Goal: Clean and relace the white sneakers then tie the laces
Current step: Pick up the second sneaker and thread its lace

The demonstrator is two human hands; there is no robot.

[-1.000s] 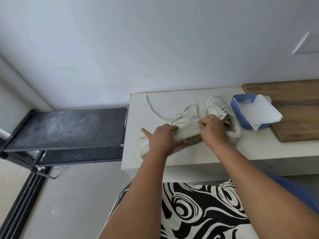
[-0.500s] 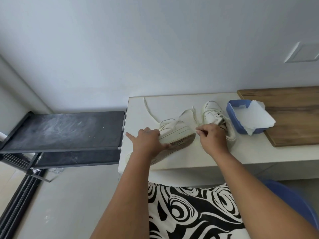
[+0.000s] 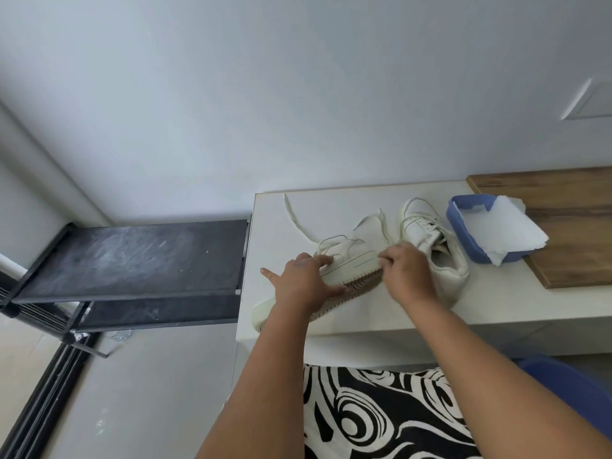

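Now the near sneaker (image 3: 344, 260) has swung a little since a second ago: it lies on its side on the white tabletop (image 3: 331, 207), brown sole toward me, and its toe pokes just past the front-left edge where before it sat further in. My left hand (image 3: 303, 283) has slid toward the toe end and presses down on the upper with fingers fairly straight, thumb splayed out. My right hand (image 3: 409, 271) has come off the second sneaker (image 3: 427, 226) and its fingertips are curled at the heel end of the near shoe; I think it pinches the lace (image 3: 381, 223) there, though I cannot tell for sure. The other lace end (image 3: 291, 213) trails loose toward the tabletop's back-left corner.

I read this as lacing in progress, nothing tied yet. The blue tub (image 3: 463, 240) with paper (image 3: 503, 226) sits just beside the second sneaker, on the wooden board (image 3: 569, 226).
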